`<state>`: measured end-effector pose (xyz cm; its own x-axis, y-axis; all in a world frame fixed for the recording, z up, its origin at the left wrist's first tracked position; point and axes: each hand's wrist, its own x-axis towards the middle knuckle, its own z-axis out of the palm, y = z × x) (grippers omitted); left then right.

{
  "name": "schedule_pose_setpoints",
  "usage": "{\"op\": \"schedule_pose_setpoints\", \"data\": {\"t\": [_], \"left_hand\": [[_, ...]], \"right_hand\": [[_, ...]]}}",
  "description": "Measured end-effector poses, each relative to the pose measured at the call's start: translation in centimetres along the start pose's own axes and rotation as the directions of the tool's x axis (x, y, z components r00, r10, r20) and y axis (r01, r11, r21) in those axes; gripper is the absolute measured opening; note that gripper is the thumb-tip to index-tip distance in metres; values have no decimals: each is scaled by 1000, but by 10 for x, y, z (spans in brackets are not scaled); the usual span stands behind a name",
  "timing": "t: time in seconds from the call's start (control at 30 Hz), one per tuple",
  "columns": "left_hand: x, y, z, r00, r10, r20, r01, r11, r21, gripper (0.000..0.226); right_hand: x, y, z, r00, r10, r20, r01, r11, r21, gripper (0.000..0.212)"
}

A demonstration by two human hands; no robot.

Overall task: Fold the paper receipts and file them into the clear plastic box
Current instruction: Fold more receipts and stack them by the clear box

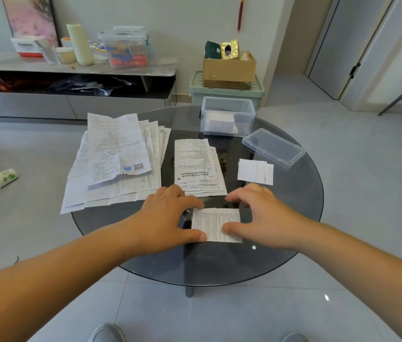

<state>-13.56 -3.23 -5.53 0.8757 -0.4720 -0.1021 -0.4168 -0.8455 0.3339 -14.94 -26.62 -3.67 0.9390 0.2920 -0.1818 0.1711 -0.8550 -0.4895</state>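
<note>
A small folded receipt (213,222) lies on the dark glass table (293,218) near its front edge. My left hand (167,218) holds its left side, thumb at the lower corner and fingers curled at the upper edge. My right hand (259,215) grips its right side, thumb pressed on the paper and fingers arched over the top edge. A large pile of unfolded receipts (116,159) spreads over the table's left. A narrower stack (198,166) lies in the middle. The clear plastic box (228,117) stands open at the back with some folded paper inside.
The box's clear lid (272,148) lies to the right of the box, and one small folded slip (255,172) sits in front of it. Beyond the table are a low cabinet (71,70), a green bin (227,91) with a cardboard carton on top, and tiled floor all round.
</note>
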Motion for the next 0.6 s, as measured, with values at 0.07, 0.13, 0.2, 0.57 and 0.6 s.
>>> {"op": "schedule_pose_setpoints", "data": {"t": [0.07, 0.13, 0.2, 0.57, 0.6], "left_hand": [[2, 3, 2, 1000, 13, -4, -13, 1000, -1, 65], [4, 6, 2, 1000, 27, -1, -27, 1000, 6, 65], [5, 9, 1, 999, 44, -4, -44, 999, -2, 61], [8, 23, -1, 991, 125, -53, -128, 990, -57, 80], [10, 25, -2, 988, 144, -63, -148, 986, -73, 78]], "right_hand": [[3, -7, -1, 999, -34, 0, 34, 997, -73, 58], [6, -11, -4, 999, -36, 26, 39, 991, -127, 56], [7, -12, -9, 997, -1, 73, 10, 992, -126, 54], [3, -6, -8, 996, -56, 70, 49, 993, 109, 22], [3, -4, -10, 996, -65, 55, 56, 986, 154, 20]]}}
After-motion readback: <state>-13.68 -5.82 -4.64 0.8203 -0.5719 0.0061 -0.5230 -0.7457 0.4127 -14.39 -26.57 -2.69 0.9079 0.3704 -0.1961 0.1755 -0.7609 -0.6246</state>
